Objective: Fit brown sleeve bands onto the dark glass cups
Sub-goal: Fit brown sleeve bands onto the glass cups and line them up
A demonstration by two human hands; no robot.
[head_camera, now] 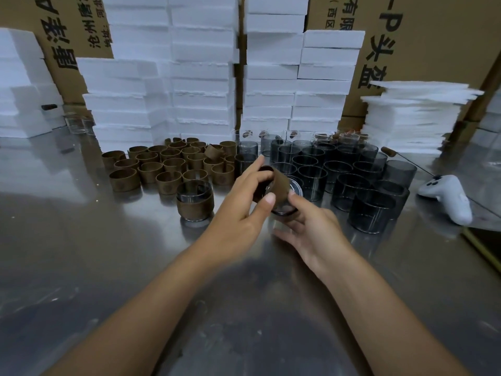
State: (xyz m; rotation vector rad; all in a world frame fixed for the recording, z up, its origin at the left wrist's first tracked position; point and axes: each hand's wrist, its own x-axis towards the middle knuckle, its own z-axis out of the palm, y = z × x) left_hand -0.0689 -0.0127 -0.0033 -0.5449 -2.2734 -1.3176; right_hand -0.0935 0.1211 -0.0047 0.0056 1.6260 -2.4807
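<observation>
Above the steel table my left hand (248,198) grips a brown sleeve band (279,185), thumb on its near side and fingers over the top. The band sits partly over a dark glass cup (284,210) that my right hand (306,226) holds from below and from the right. The cup is tilted toward me. One cup wearing a brown band (194,203) stands upright to the left of my hands. Several loose brown bands (168,164) stand in a cluster at the back left. Several bare dark glass cups (352,175) stand at the back right.
Stacks of white foam blocks (203,77) and cardboard boxes (423,36) line the back of the steel table (108,253). A white game controller (447,198) lies at the right. A pile of thin foam sheets (412,118) sits back right.
</observation>
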